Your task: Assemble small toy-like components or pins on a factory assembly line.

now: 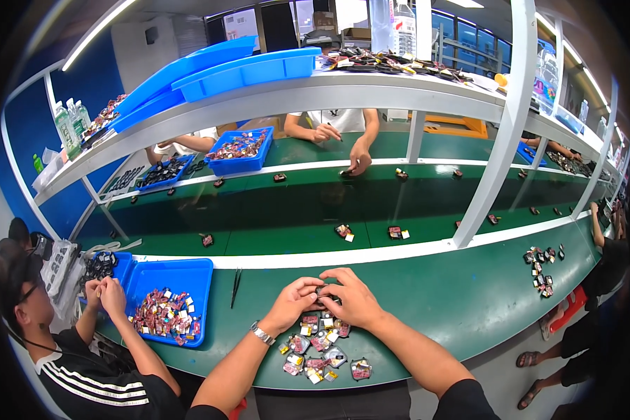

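Two hands on one small dark part (327, 293), held at the near edge of the green bench (469, 294). Left to right: co-worker at my left, hands together over something too small to tell. Next, blue tray (136, 283) loaded with small red-and-silver pieces, parked within reach, probably as feed stock. Black tweezers (236, 285) lie loose on the bench just right of the tray. My left hand (292, 302), watch on the wrist, pinches the part's left end; my right hand (355, 297) closes over its right end, fingers curled shut on it. Both grip it so it stays steady over the pile, I'd judge. Loose pile of the same small pieces (320, 350) sits just below my hands. Further right, a smaller scatter (542, 269). Overhead shelf carries blue bins (245, 70), contents hidden.
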